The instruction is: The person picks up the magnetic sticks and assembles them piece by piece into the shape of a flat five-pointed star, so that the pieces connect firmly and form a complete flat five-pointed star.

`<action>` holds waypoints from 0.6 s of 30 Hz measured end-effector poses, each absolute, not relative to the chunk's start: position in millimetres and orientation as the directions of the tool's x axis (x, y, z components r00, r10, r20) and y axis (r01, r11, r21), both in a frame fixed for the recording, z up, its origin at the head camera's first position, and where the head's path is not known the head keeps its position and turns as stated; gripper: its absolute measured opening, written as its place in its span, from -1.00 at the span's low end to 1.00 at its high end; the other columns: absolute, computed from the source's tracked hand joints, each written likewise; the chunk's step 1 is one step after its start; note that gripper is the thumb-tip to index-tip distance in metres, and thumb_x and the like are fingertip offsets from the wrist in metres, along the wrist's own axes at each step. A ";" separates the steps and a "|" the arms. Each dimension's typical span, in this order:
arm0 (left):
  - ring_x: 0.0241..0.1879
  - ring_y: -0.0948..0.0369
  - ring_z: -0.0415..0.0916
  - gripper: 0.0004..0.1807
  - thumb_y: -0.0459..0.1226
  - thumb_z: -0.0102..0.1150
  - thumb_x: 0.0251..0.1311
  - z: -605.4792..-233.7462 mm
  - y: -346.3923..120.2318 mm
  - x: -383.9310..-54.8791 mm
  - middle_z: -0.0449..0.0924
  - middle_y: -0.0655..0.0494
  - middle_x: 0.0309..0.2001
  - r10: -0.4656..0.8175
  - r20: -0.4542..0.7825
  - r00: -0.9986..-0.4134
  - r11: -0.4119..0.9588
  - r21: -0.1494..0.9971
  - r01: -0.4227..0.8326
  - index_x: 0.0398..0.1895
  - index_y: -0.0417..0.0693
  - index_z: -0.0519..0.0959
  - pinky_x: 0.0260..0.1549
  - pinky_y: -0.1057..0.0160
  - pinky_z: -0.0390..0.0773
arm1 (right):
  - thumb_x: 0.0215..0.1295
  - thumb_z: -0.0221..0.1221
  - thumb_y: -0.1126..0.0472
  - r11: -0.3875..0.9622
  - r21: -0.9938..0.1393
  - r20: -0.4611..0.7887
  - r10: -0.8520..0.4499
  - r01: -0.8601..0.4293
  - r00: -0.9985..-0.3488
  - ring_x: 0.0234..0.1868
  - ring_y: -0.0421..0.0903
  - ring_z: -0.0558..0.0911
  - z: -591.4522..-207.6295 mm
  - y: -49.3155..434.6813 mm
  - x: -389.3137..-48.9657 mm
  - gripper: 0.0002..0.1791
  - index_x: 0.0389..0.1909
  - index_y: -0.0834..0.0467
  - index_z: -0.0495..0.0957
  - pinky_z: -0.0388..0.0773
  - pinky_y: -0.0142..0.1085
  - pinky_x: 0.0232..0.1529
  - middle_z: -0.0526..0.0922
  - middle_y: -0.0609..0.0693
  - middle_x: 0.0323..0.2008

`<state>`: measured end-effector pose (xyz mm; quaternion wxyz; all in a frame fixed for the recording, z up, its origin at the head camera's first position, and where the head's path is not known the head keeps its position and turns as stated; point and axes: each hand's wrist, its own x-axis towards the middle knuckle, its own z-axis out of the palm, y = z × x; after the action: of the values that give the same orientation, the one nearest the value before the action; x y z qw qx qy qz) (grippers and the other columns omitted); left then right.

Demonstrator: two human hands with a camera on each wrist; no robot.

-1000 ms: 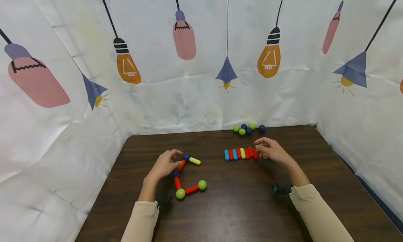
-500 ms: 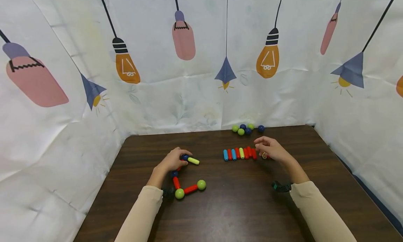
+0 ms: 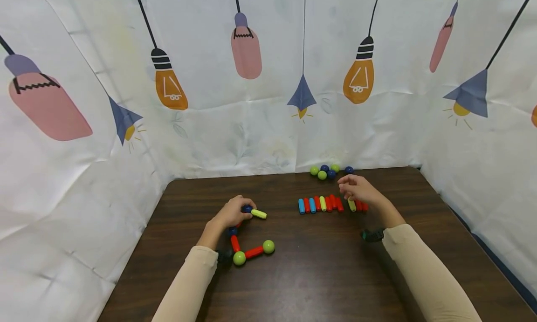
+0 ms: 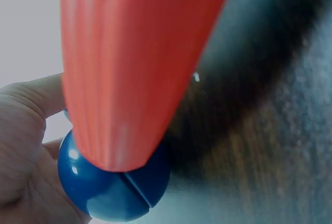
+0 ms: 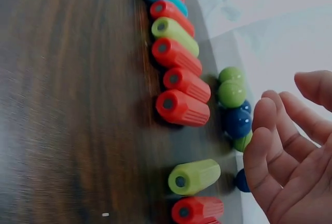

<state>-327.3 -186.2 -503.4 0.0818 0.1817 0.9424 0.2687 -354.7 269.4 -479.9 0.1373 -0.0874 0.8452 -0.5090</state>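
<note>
My left hand (image 3: 231, 213) grips a dark blue ball (image 3: 247, 209) at the far end of a chain of rods and balls. A yellow-green rod (image 3: 258, 214) sticks out from that ball to the right. Lower in the chain come another blue ball (image 3: 232, 231), a red rod (image 3: 235, 243), a green ball (image 3: 239, 258), a second red rod (image 3: 254, 252) and an end green ball (image 3: 269, 246). The left wrist view shows a red rod (image 4: 135, 68) up close against a blue ball (image 4: 111, 187). My right hand (image 3: 359, 192) hovers with relaxed fingers, holding nothing, beyond a loose yellow-green rod (image 5: 194, 176).
A row of red, blue and yellow-green rods (image 3: 312, 205) lies right of centre. Past a gap, red rods (image 3: 361, 206) lie beside the loose yellow-green one. Several green and blue balls (image 3: 322, 175) sit at the back edge of the dark wooden table (image 3: 319, 275), against a printed cloth (image 3: 268, 126).
My left hand has moved forward and right and taken hold of the far blue ball. My right hand has shifted slightly backward toward the balls, uncovering the yellow-green rod and red rods.
</note>
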 end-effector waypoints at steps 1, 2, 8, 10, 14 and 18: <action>-0.19 0.10 0.45 -0.81 -0.27 0.39 0.26 -502.8 -185.2 -327.3 0.52 0.00 -0.10 0.389 -0.058 -0.919 0.787 0.540 0.299 -0.09 0.14 0.71 -0.03 -0.02 0.53 | 0.59 0.05 0.08 0.477 -0.879 -0.146 -0.283 -0.007 -0.948 -0.20 0.08 0.65 -479.0 268.5 -358.1 -0.47 0.34 0.39 0.34 0.65 -0.15 -0.16 0.57 0.28 -0.02; -0.18 0.10 0.45 -0.81 -0.27 0.39 0.26 -502.3 -184.4 -327.2 0.52 0.00 -0.10 0.392 -0.059 -0.918 0.785 0.542 0.300 -0.09 0.13 0.71 -0.02 -0.03 0.53 | 0.59 0.05 0.09 0.487 -0.873 -0.147 -0.284 -0.010 -0.948 -0.20 0.08 0.64 -478.3 267.9 -361.9 -0.48 0.34 0.38 0.33 0.64 -0.14 -0.16 0.55 0.31 -0.01; -0.15 0.10 0.46 -0.82 -0.27 0.39 0.27 -502.5 -181.8 -328.9 0.54 0.01 -0.08 0.412 -0.063 -0.909 0.773 0.552 0.312 -0.09 0.13 0.70 0.02 -0.04 0.53 | 0.58 0.05 0.18 0.544 -0.838 -0.134 -0.286 -0.046 -0.949 -0.14 0.21 0.61 -478.6 262.1 -384.9 -0.51 0.37 0.37 0.31 0.60 -0.09 -0.18 0.48 0.40 0.09; -0.13 0.10 0.46 -0.81 -0.27 0.39 0.27 -502.2 -180.5 -329.5 0.54 0.01 -0.07 0.416 -0.063 -0.907 0.768 0.558 0.314 -0.08 0.13 0.70 0.03 -0.04 0.52 | 0.58 0.05 0.20 0.574 -0.817 -0.123 -0.277 -0.062 -0.953 -0.09 0.24 0.61 -480.4 260.9 -391.6 -0.51 0.38 0.36 0.31 0.60 -0.05 -0.14 0.45 0.38 0.15; -0.11 0.09 0.48 -0.81 -0.27 0.39 0.27 -502.2 -179.3 -329.9 0.55 0.00 -0.05 0.427 -0.059 -0.902 0.762 0.560 0.324 -0.07 0.12 0.70 0.04 -0.06 0.52 | 0.54 0.09 0.24 0.645 -0.755 -0.084 -0.271 -0.116 -0.959 0.13 0.31 0.54 -485.2 257.9 -402.8 -0.51 0.39 0.34 0.34 0.54 0.12 0.10 0.33 0.37 0.33; -0.08 0.06 0.49 -0.81 -0.29 0.39 0.26 -502.3 -179.9 -328.8 0.56 -0.02 -0.05 0.431 -0.056 -0.901 0.761 0.558 0.329 -0.08 0.10 0.70 0.05 -0.09 0.53 | 0.50 0.13 0.28 0.678 -0.714 -0.040 -0.286 -0.173 -0.957 0.42 0.38 0.28 -489.4 252.9 -413.1 -0.52 0.36 0.33 0.39 0.32 0.27 0.34 0.20 0.38 0.45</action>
<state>-328.8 -179.9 -502.3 0.0908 0.2035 0.9340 0.2791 -413.1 252.9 -489.4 0.0742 -0.1256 0.9131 -0.3808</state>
